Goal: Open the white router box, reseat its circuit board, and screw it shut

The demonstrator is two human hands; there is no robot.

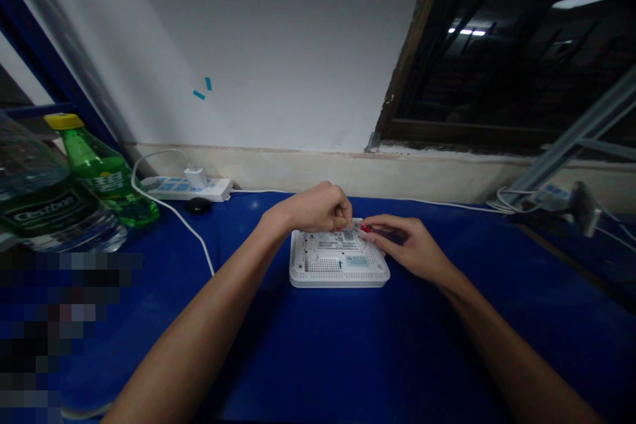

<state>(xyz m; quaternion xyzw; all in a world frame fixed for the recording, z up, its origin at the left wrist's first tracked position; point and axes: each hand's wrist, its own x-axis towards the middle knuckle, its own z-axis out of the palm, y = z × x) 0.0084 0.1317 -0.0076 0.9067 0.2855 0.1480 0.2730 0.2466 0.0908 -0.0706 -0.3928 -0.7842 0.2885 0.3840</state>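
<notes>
A white router-like box (365,273) lies flat on the blue table, its vented side with printed labels facing up. Over its far edge my left hand (325,207) is bent down, the fingers pinched together near the surface. Whatever those fingertips hold, if anything, is too small to make out. From the right, my right hand (415,245) reaches to the box's far right corner. Its thumb and fingers are closed on a small red object (366,228), whose kind I cannot tell.
A white power strip (218,190) with a plugged-in charger (196,176) runs along the wall, a black round object (197,205) before it. Green (106,175) and clear bottles (54,212) stand at left. A metal stand (561,126) and cables (507,202) are at right.
</notes>
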